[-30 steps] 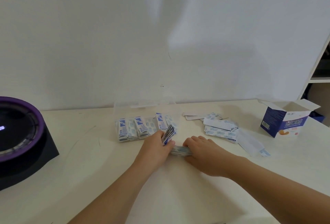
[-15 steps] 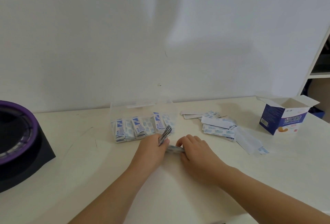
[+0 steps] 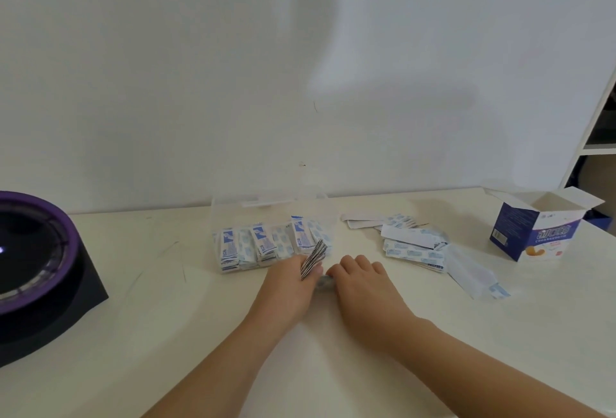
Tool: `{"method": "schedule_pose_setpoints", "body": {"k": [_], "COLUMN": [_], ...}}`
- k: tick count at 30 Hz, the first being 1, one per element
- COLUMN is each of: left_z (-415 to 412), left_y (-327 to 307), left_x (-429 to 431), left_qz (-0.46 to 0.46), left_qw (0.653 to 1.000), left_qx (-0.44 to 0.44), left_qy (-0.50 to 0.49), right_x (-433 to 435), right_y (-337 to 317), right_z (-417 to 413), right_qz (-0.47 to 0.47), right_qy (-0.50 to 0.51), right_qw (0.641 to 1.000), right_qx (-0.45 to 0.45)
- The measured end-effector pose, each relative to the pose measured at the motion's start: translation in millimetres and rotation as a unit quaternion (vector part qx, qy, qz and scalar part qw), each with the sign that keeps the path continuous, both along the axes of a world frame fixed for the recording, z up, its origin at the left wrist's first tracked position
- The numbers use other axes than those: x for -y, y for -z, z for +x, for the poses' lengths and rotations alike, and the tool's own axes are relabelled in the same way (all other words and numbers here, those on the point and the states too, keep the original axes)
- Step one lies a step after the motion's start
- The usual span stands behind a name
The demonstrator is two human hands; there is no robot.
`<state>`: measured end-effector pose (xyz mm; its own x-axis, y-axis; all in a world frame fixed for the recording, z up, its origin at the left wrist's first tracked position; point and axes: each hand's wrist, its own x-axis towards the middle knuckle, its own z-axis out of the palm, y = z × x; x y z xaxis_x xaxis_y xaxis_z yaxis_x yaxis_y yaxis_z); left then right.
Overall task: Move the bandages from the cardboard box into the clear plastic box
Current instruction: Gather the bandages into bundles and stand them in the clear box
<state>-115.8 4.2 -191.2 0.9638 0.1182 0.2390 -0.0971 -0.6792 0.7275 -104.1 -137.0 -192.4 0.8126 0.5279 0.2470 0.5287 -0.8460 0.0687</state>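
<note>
Your left hand (image 3: 293, 279) pinches a fanned stack of bandages (image 3: 313, 257) beside the clear box (image 3: 266, 201), while your right hand (image 3: 363, 281) curls over loose bandages (image 3: 325, 282) on the counter (image 3: 133, 317); they're likely light, floppy and slippery, so grip mid-stack.

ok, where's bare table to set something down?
Free: table between purple-rimmed device and clear plastic box; front-right corner. Narrow strip between loose bandages and cardboard box. Crowded: where left hand and right hand meet.
</note>
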Motion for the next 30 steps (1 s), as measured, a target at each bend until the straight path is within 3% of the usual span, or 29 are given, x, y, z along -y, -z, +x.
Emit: {"method": "schedule_pose_setpoints", "body": {"k": [4, 7, 11, 18, 20, 22, 24, 28, 30], "left_z": [-2, -3, -8, -10, -9, -9, -7, -3, 3], "left_y": [-9, -33, -65, -76, -77, -77, -77, -83, -86], "left_x": [-5, -14, -22, -31, -33, -35, -39, -55, -64], "left_qz": [-0.066, -0.171, -0.295, -0.354, -0.340, -0.316, -0.288, -0.264, -0.249], "left_qw": [0.997, 0.985, 0.954, 0.932, 0.935, 0.941, 0.949, 0.959, 0.965], "left_qx": [-0.026, 0.006, 0.057, 0.083, 0.100, 0.117, 0.120, 0.099, 0.080], "left_qy": [0.019, 0.011, 0.004, -0.002, -0.011, -0.033, -0.052, -0.033, -0.018], "right_x": [-5, -6, -18, -58, -66, -72, -75, -69, -65], "right_y": [-13, -42, -82, -106, -107, -108, -109, -124, -140], "right_z": [4, 5, 7, 12, 14, 15, 17, 33, 44], "right_qz": [-0.038, 0.149, 0.438, 0.670, 0.696, 0.708, 0.693, 0.542, 0.485], "right_qy": [-0.011, -0.021, -0.036, -0.057, -0.039, -0.027, -0.030, -0.035, -0.050], "right_qw": [0.999, 0.983, 0.858, 0.575, 0.532, 0.510, 0.531, 0.737, 0.796], "right_qx": [-0.021, -0.100, -0.265, -0.466, -0.481, -0.487, -0.487, -0.402, -0.359]}}
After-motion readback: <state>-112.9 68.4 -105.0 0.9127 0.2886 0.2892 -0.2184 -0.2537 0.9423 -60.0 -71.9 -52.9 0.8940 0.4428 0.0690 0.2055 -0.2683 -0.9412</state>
